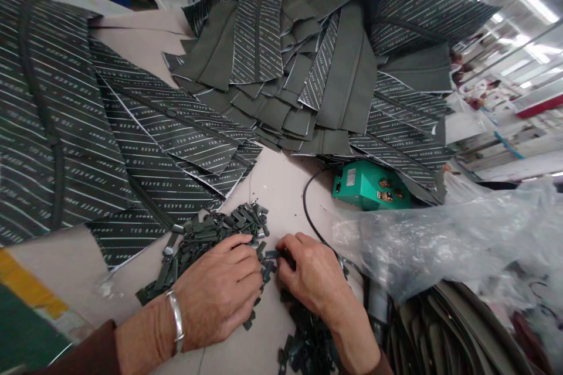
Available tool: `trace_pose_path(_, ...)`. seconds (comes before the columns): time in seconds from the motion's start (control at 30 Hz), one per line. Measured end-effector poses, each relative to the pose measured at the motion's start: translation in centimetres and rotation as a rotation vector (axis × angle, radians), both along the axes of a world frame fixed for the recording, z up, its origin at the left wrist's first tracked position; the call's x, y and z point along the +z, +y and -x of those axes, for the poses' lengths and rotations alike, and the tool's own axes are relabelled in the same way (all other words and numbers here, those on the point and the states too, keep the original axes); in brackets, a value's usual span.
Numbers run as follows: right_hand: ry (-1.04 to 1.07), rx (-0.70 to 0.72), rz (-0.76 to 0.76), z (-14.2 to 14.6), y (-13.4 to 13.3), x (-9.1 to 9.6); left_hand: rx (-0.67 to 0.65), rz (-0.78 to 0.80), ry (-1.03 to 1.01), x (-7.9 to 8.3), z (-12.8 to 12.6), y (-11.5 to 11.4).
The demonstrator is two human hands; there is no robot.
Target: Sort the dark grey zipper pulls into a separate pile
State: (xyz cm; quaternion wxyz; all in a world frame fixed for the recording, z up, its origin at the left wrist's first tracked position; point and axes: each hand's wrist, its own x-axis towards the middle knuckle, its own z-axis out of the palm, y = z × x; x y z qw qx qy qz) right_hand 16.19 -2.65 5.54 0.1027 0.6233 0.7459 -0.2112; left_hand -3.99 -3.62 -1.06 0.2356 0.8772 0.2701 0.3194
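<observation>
Head view, lower centre: our right hand pinches 1 dark strip; our left hand covers the near side of a pile, perhaps steadying it, grip hidden. Fabric panels lie upper centre, seemingly leaving us room.

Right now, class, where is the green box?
In the head view, the green box sits right of centre, beyond the right hand, with a black cable curving on its left.

Pale table: fabric panels, dark pieces, green box.
</observation>
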Motion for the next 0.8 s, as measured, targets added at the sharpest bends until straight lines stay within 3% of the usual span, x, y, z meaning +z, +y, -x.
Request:
trace_pose_path(0.1, -0.114, 0.003, -0.008, -0.2, -0.4, 0.6, -0.002, 0.007, -0.002, -0.1, 0.1, 0.0)
trace_pose_path(0.27, -0.269, -0.115, 0.036, -1.8, -1.5, 1.9, 0.021, -0.001, -0.030, -0.2, -0.1, 0.3)
trace_pose_path(0.37, -0.169, -0.183, -0.004, -1.8, -2.4, 2.2, 0.029, 0.000, -0.048, -0.1, -0.2, 0.2)
trace_pose_path(0.53, 0.208, -0.118, -0.055, 0.4, -4.4, 0.5, 0.022, 0.034, 0.042, 0.7, 0.3, -0.1)
trace_pose_path(0.67, 0.182, -0.089, -0.083, 1.8, -5.1, -1.2, -0.005, -0.011, 0.112, 1.4, 1.0, 0.0)
trace_pose_path(0.8, 0.066, -0.099, -0.121, 1.5, -4.9, -1.6, -0.032, 0.003, 0.139, 1.4, 1.7, 0.0)
